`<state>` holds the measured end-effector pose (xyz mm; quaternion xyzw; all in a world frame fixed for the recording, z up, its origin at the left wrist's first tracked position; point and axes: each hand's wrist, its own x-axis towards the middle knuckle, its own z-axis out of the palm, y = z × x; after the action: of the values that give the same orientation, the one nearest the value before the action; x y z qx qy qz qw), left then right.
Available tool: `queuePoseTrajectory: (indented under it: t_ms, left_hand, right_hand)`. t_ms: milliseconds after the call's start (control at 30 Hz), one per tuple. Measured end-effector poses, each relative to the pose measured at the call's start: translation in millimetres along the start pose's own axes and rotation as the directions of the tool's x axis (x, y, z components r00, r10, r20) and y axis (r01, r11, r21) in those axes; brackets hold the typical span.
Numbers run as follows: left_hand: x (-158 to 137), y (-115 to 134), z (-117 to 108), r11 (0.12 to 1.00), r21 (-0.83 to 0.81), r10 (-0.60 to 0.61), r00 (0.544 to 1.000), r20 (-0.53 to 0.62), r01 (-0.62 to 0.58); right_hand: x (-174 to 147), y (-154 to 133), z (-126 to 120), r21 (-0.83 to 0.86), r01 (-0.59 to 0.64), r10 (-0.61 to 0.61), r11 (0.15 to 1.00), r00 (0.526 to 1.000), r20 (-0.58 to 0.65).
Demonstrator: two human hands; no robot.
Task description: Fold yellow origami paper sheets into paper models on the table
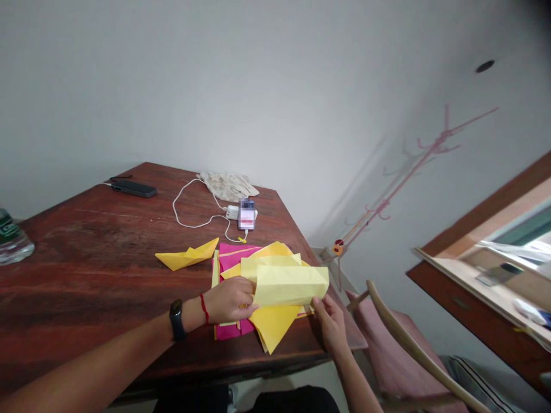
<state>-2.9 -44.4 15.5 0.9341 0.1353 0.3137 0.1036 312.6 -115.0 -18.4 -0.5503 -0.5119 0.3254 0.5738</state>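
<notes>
A pale yellow sheet of paper (293,285) with creases across it is held up between both hands. My left hand (230,299) pinches its lower left corner, the fingers curled. On the lower right corner, my right hand (330,322) grips the sheet between thumb and fingers. Beneath it lies a loose pile of coloured paper (275,324), with yellow sheets turned at angles over pink ones. A folded yellow paper boat (187,256) rests on the table to the left of the pile.
On the dark wooden table (107,298) are a phone (247,218) with a white cable, a black power bank or similar device (134,188), a crumpled pale cloth (228,186) and a clear bottle (15,238). A pink chair (400,350) stands to the right.
</notes>
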Motion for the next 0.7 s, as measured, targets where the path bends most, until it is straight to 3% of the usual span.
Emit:
queuePoseTrajectory:
  t_ms: [100, 167, 300, 400, 500, 600, 700]
  left_hand:
    - [0.1, 0.7, -0.9, 0.996, -0.087, -0.026, 0.999, 0.039, 0.029]
    - [0.6, 2.8, 0.2, 0.979, -0.137, -0.141, 0.988, 0.062, 0.149]
    - [1.6, 7.9, 8.0, 0.854, -0.220, -0.467, 0.881, 0.070, 0.471]
    - [1.1, 8.8, 14.2, 0.778, -0.301, -0.580, 0.814, -0.010, 0.551]
    - [-1.5, 8.3, 19.3, 0.752, -0.364, -0.625, 0.771, -0.126, 0.550]
    - [-5.3, 10.1, 23.2, 0.807, -0.272, -0.578, 0.797, -0.176, 0.525]
    - [-7.9, 13.1, 25.6, 0.881, -0.051, -0.473, 0.874, -0.113, 0.471]
  right_hand:
    - [2.0, 4.7, -2.3, -0.008, -0.047, 0.047, 0.999, 0.999, -0.008]
    - [3.5, 7.2, -0.8, -0.035, -0.050, 0.049, 0.998, 0.998, -0.035]
    - [4.1, 9.8, 5.4, -0.222, 0.033, -0.063, 0.975, 0.989, -0.130]
    - [1.9, 10.1, 8.6, -0.477, 0.097, -0.182, 0.874, 0.974, -0.136]
    - [0.3, 9.6, 10.4, -0.650, 0.180, -0.267, 0.738, 0.963, -0.037]
    - [-1.2, 7.6, 12.4, -0.723, 0.283, -0.375, 0.630, 0.926, 0.036]
    - [-4.8, 1.0, 16.5, -0.743, 0.380, -0.476, 0.551, 0.875, 0.094]
